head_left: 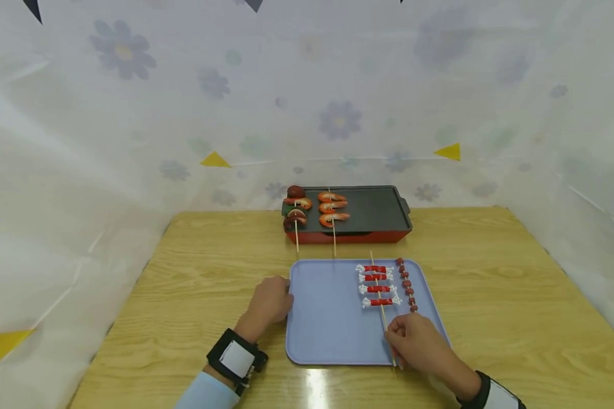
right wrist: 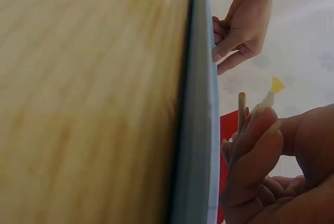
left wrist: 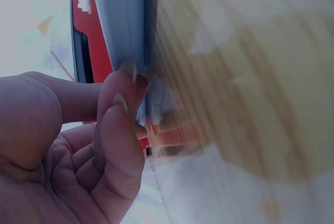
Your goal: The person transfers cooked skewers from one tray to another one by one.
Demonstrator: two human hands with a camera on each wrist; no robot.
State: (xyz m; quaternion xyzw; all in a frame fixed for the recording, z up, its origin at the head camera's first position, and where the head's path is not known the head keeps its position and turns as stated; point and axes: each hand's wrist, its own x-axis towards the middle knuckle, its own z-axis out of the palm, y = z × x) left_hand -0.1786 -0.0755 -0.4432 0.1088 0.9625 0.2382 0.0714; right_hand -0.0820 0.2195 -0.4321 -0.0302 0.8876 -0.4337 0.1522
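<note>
A blue-lilac tray (head_left: 327, 324) lies on the table in the head view. My left hand (head_left: 266, 301) holds its left edge, and in the left wrist view thumb and fingers meet at the tray rim (left wrist: 122, 25). Near the tray's front right, my right hand (head_left: 420, 343) pinches the lower stick of a skewer (head_left: 378, 289) with several red rolls that have white frilly ends. The blunt stick end (right wrist: 241, 110) pokes up beside the fingertips in the right wrist view. To the right on the tray lies a thin skewer of small brown-red meat pieces (head_left: 407, 284).
Behind the tray stands a red grill with a dark plate (head_left: 373, 207). On its left lie a shrimp skewer (head_left: 332, 207) and a mixed skewer (head_left: 296, 210), their sticks jutting over the front edge. A flower-patterned white sheet (head_left: 286, 113) hangs behind the wooden table (head_left: 210, 261).
</note>
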